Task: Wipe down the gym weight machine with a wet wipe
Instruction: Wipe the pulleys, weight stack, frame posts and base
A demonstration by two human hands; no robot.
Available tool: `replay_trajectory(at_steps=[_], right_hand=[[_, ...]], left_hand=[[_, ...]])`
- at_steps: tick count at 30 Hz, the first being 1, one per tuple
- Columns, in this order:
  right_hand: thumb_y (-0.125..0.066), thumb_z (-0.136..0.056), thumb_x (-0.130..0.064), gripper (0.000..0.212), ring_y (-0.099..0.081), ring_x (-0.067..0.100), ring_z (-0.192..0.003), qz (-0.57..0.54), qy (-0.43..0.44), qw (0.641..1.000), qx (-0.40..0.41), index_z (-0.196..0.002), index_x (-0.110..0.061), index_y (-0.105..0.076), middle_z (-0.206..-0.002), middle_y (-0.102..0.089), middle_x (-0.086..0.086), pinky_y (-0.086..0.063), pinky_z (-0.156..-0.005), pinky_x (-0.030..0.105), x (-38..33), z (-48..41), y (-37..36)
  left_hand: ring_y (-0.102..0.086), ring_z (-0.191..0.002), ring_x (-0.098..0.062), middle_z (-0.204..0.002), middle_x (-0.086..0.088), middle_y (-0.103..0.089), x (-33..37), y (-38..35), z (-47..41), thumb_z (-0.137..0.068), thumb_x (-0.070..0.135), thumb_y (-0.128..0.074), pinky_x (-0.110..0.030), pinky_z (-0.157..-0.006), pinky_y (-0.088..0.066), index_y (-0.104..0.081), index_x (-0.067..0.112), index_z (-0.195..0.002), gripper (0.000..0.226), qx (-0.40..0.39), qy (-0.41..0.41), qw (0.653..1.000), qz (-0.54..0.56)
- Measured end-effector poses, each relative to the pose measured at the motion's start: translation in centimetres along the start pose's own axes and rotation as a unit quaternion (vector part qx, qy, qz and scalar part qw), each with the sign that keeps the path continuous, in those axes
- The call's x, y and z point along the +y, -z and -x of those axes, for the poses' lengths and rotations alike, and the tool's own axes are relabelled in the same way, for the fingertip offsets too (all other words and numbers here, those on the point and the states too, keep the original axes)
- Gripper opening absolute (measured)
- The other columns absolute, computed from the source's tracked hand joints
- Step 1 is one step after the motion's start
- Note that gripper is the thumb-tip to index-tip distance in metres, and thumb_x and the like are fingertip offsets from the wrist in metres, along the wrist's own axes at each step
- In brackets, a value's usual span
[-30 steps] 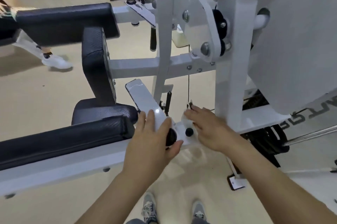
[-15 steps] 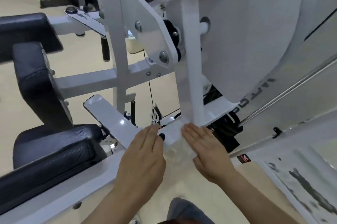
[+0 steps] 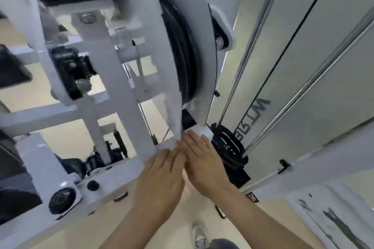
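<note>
Left hand [image 3: 159, 177] and right hand [image 3: 202, 161], fingers flat, have slid along the frame [image 3: 121, 175] past the knob [image 3: 92, 185] to lower centre. The wipe is hidden underneath, and I'd say wiping is advancing.

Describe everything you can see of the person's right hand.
The right hand is bare, with the palm down and the forearm reaching in from the lower right. Its fingers are straight and together, pressing flat on the end of the white frame bar. It lies close against the left hand.
</note>
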State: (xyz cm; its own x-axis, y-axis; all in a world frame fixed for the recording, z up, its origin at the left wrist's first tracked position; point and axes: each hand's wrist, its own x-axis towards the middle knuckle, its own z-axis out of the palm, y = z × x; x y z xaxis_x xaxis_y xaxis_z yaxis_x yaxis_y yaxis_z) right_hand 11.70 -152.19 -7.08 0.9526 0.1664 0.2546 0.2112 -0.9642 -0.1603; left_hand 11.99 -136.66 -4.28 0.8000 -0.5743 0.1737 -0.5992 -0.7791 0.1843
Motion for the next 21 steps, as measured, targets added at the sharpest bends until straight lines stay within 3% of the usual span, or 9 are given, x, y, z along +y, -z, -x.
replay_trajectory(at_steps=[4,7,9,11,13,17,18,20,21], right_hand=[[-0.04,-0.087,-0.02,0.049,-0.049,0.022,-0.13,-0.039,-0.031,0.998,0.042,-0.131,-0.017,-0.06,-0.137,-0.058,-0.001,-0.038,-0.106,0.047,5.1,1.2,1.4],[-0.043,-0.087,-0.015,0.045,-0.054,0.023,-0.125,-0.129,-0.038,0.988,0.076,-0.127,-0.013,-0.062,-0.134,-0.061,0.002,-0.048,-0.1,0.044,5.8,1.4,2.3],[-0.039,-0.087,-0.012,0.053,-0.048,0.02,-0.133,-0.17,-0.009,0.984,0.05,-0.138,-0.008,-0.053,-0.142,-0.054,0.005,-0.044,-0.105,0.042,5.7,1.3,2.1],[-0.035,-0.086,-0.01,0.06,-0.04,0.021,-0.139,-0.178,0.008,0.984,0.008,-0.145,-0.006,-0.043,-0.149,-0.045,0.007,-0.038,-0.111,0.042,5.9,0.4,1.7],[-0.043,-0.083,-0.004,0.059,-0.041,0.023,-0.139,-0.167,0.02,0.986,-0.005,-0.142,-0.005,-0.046,-0.145,-0.049,0.009,-0.041,-0.109,0.043,6.3,-1.1,1.3],[-0.055,-0.077,0.0,0.043,-0.057,0.017,-0.122,-0.144,0.045,0.988,0.039,-0.118,-0.009,-0.067,-0.123,-0.067,0.003,-0.054,-0.095,0.032,7.5,-2.6,2.3],[-0.056,-0.081,0.002,0.042,-0.06,0.016,-0.12,-0.15,0.033,0.987,0.04,-0.119,-0.01,-0.068,-0.123,-0.068,0.002,-0.053,-0.095,0.03,8.0,-2.3,2.6],[-0.053,-0.094,-0.002,0.037,-0.063,0.017,-0.112,-0.237,-0.058,0.97,-0.003,-0.126,-0.015,-0.066,-0.121,-0.068,-0.001,-0.049,-0.099,0.029,8.8,-1.6,3.6],[-0.053,-0.097,-0.006,0.031,-0.065,0.016,-0.105,-0.305,-0.121,0.944,-0.016,-0.122,-0.016,-0.069,-0.114,-0.071,-0.001,-0.049,-0.099,0.03,9.4,-1.6,4.1]], left_hand=[[-0.054,-0.127,-0.035,-0.14,-0.014,-0.054,2.7,-1.5,-2.5,-0.078,0.015,-0.035,-0.052,-0.104,-0.042,-0.05,0.006,-0.133,0.058,-0.052,-0.006,0.995,-0.08],[-0.045,-0.136,-0.03,-0.147,-0.014,-0.047,4.8,-2.0,-4.2,-0.08,0.017,-0.047,-0.048,-0.112,-0.027,-0.049,0.005,-0.139,0.06,-0.061,0.008,0.993,-0.097],[-0.021,-0.148,-0.023,-0.16,-0.009,-0.023,5.7,-1.8,-5.5,-0.087,0.022,-0.051,-0.045,-0.117,-0.015,-0.025,0.006,-0.152,0.071,-0.106,0.049,0.988,-0.105],[0.005,-0.151,-0.019,-0.163,-0.002,0.009,5.6,-1.7,-6.1,-0.099,0.026,-0.034,-0.043,-0.119,-0.005,0.012,0.009,-0.153,0.073,-0.12,0.06,0.979,-0.153],[0.004,-0.151,-0.019,-0.163,-0.004,0.01,5.4,-1.7,-6.2,-0.099,0.027,-0.037,-0.041,-0.119,-0.011,0.02,0.009,-0.149,0.078,-0.118,0.063,0.978,-0.161],[-0.007,-0.149,-0.018,-0.161,-0.008,0.005,6.0,-1.5,-5.6,-0.091,0.018,-0.049,-0.037,-0.119,-0.021,0.01,0.006,-0.149,0.083,-0.084,0.037,0.988,-0.128],[-0.026,-0.145,-0.018,-0.16,-0.012,-0.016,5.9,-1.4,-6.0,-0.08,0.012,-0.057,-0.033,-0.113,-0.035,-0.012,0.003,-0.152,0.085,-0.085,0.023,0.99,-0.113],[-0.069,-0.098,-0.023,-0.113,-0.01,-0.07,5.9,-1.3,-7.3,-0.048,-0.004,-0.067,-0.027,-0.069,-0.057,-0.07,0.008,-0.115,0.069,-0.049,0.006,0.995,-0.082],[-0.068,-0.076,-0.023,-0.089,-0.005,-0.071,5.8,-1.3,-7.9,-0.038,-0.01,-0.071,-0.025,-0.053,-0.052,-0.075,0.011,-0.093,0.059,-0.029,0.006,0.996,-0.078]])
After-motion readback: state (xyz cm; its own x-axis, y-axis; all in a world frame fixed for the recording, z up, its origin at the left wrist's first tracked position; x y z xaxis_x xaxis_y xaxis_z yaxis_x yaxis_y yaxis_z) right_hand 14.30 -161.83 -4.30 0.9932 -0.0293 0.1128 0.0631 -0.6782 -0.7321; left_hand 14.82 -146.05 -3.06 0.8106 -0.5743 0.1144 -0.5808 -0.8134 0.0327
